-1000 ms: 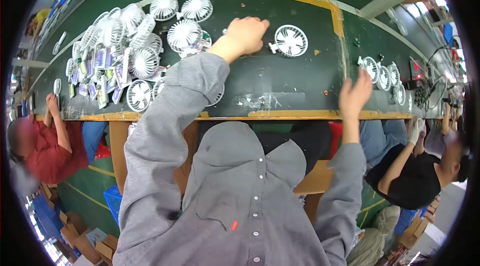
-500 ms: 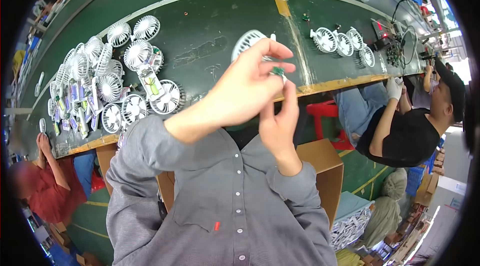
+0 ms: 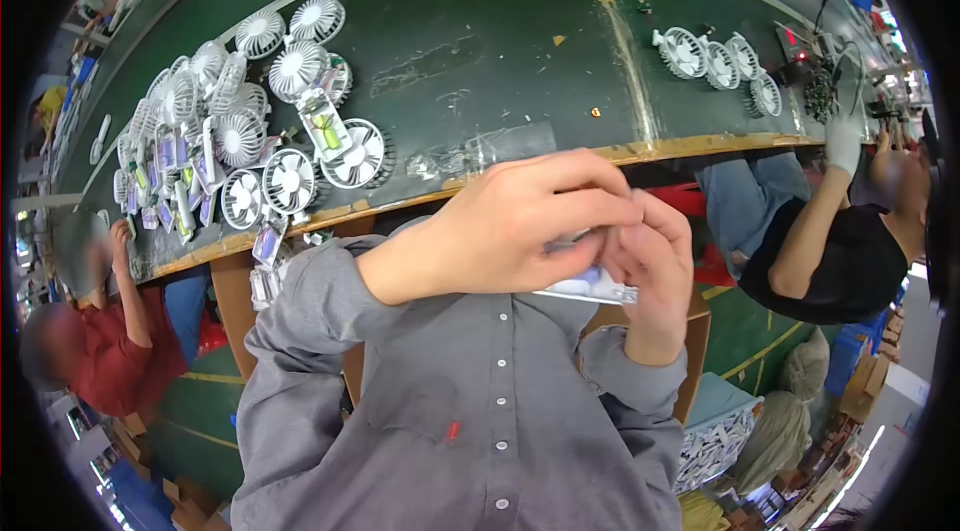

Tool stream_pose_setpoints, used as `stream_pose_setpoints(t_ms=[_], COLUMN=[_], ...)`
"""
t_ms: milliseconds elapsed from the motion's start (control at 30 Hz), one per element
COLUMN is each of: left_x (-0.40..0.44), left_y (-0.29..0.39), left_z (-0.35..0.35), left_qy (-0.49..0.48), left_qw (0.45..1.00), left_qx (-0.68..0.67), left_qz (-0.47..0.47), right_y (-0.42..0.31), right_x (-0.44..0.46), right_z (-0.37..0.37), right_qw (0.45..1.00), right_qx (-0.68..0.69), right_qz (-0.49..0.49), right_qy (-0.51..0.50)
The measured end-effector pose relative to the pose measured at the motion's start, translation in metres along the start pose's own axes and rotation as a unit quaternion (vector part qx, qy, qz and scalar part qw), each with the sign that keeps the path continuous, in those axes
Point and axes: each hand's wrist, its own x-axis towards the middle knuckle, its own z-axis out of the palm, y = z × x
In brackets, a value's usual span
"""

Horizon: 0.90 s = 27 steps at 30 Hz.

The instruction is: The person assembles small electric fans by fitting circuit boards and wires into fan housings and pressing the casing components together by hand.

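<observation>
My left hand (image 3: 510, 226) is bent over in front of my chest, its fingers curled and meeting the fingertips of my right hand. What the left fingertips pinch, if anything, is hidden. My right hand (image 3: 658, 276) is closed around a white fan handle (image 3: 592, 287) with a purplish part in it. Most of this piece lies hidden behind the hands. Both hands are on my side of the bench's near edge. Left of them on the bench lies a white fan (image 3: 355, 155), with an opened handle (image 3: 324, 127) showing a yellow-green part beside it.
A heap of white fans (image 3: 240, 136) and handles covers the left of the green bench (image 3: 520, 41). Several more fans (image 3: 683, 53) stand at the right. Co-workers sit on both sides, one in a black shirt (image 3: 835, 251). A cardboard box (image 3: 692, 356) stands below the edge.
Both hands have come down toward my chest and to the right. The white fan behind them has left the bench top. The green piece at the fingertips is out of sight.
</observation>
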Motion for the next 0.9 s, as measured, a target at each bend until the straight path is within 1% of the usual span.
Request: stream_pose_setpoints(t_ms=[33,67,167,200,300,333,367,400,467,533,567,600,633,667,700,767,833,867,900], left_x=[-0.002,-0.005,-0.017,-0.025,-0.035,-0.037,-0.040,-0.044,-0.045,-0.045,-0.046,-0.050,-0.054,-0.059,-0.061,-0.069,-0.070,-0.070,-0.071], left_y=[-0.002,-0.004,0.010,0.007,0.011,0.012,0.016,0.019,0.026,0.033,0.035,0.026,0.012,0.007,0.008,0.010,0.008,0.007,0.003], left_z=[-0.001,-0.002,0.000,0.009,0.011,0.012,0.014,0.016,0.017,0.011,0.009,0.003,-0.006,-0.019,-0.031,-0.045,-0.048,-0.051,-0.057], left_qy=[-0.002,-0.004,0.007,0.042,0.070,0.099,0.106,0.114,0.120,0.093,0.079,0.124,0.169,0.210,0.228,0.197,0.234,0.250,0.264], left_qw=[1.000,1.000,0.993,0.985,0.964,0.961,0.976,0.986,0.992,0.977,0.961,0.960,0.955,0.946,0.940,0.950,0.918,0.896,0.869], left_qx=[0.005,0.011,0.115,0.165,0.239,0.236,0.172,0.106,-0.038,-0.158,-0.218,-0.183,-0.146,-0.068,-0.054,-0.126,-0.255,-0.317,-0.369], left_qz=[0.012,0.023,0.005,0.034,0.088,0.103,0.078,0.053,-0.007,-0.106,-0.154,-0.173,-0.193,-0.237,-0.246,-0.209,-0.194,-0.183,-0.197], right_y=[-0.001,-0.004,-0.006,-0.005,-0.005,-0.011,-0.014,-0.012,-0.014,-0.009,-0.007,-0.005,-0.003,0.000,0.003,0.009,0.047,0.069,0.094], right_x=[-0.001,-0.004,-0.010,-0.010,-0.016,-0.017,-0.021,-0.026,-0.035,-0.038,-0.042,-0.046,-0.051,-0.058,-0.066,-0.093,-0.133,-0.156,-0.187], right_z=[-0.002,0.004,0.006,0.009,0.014,0.018,0.017,0.019,0.016,0.023,0.022,0.020,0.008,-0.003,-0.012,-0.032,-0.097,-0.135,-0.176], right_qw=[1.000,0.999,0.966,0.962,0.952,0.951,0.948,0.964,0.985,0.992,0.994,0.996,0.996,0.993,0.996,0.993,0.984,0.966,0.941], right_qx=[-0.004,-0.049,-0.257,-0.274,-0.307,-0.308,-0.317,-0.264,-0.152,-0.076,-0.050,-0.023,-0.007,0.011,-0.028,-0.106,-0.060,-0.068,-0.074], right_qz=[0.004,0.010,0.016,0.012,0.011,0.026,0.023,0.017,0.073,0.101,0.094,0.087,0.059,0.032,0.034,0.041,0.146,0.216,0.285], right_qy=[-0.029,0.002,0.026,0.020,0.002,-0.006,-0.020,-0.016,-0.021,0.021,0.006,-0.008,-0.060,-0.113,-0.083,-0.018,0.078,0.124,0.170])
